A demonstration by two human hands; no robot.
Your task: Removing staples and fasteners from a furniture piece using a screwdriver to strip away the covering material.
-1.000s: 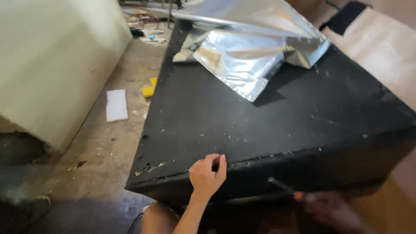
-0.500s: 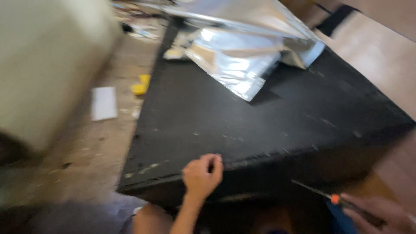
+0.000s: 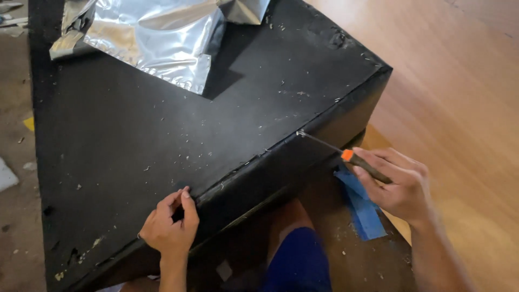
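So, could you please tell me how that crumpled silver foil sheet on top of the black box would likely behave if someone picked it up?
The silver foil sheet is creased and folded over itself, so it would probably flop and crinkle rather than hold its shape. It looks thin, so likely very light for its area. Its shiny surface may be slippery on the black box.

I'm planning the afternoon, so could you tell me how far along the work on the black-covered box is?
Looks done: black fabric lies flat across the box top. In hand: the left hand grips the near top edge, while the right hand holds a screwdriver, tip at the edge seam. Left: the silver foil sheet still lies on top; how much edge remains unworked can't be told.
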